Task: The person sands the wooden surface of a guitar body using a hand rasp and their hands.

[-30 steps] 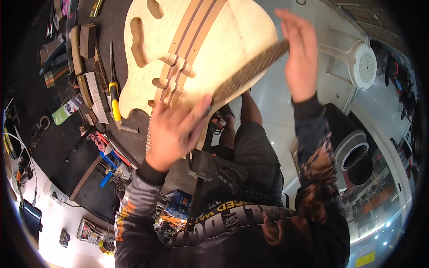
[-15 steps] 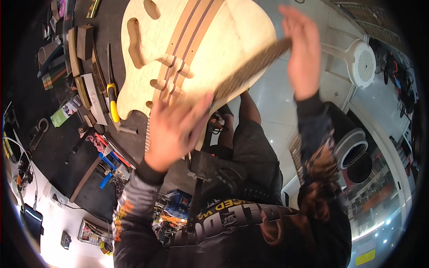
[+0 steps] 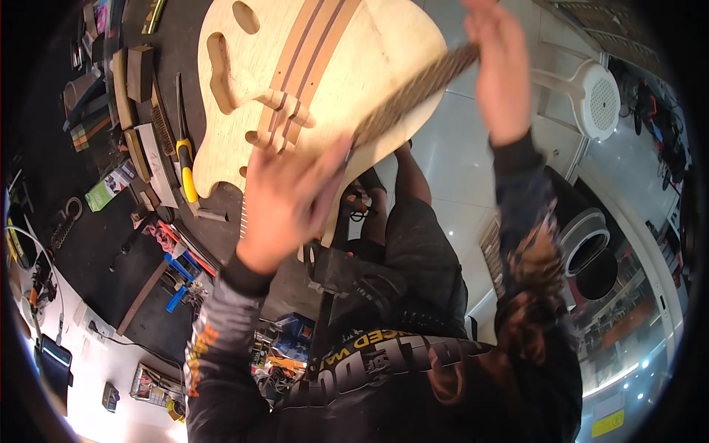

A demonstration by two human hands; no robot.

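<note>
Dark workbench (image 3: 88, 244) bears guitar body (image 3: 310, 81); both hands (image 3: 292, 203) (image 3: 502, 74) grip a rasp (image 3: 413, 92).

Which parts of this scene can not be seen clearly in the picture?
- Head view: the long dark rasp has its near end hidden under the left hand, which is motion-blurred.
- The pale unfinished wooden guitar body is cut off by the top edge.
- The right hand covers the rasp's far end; fingertips leave the frame.
</note>
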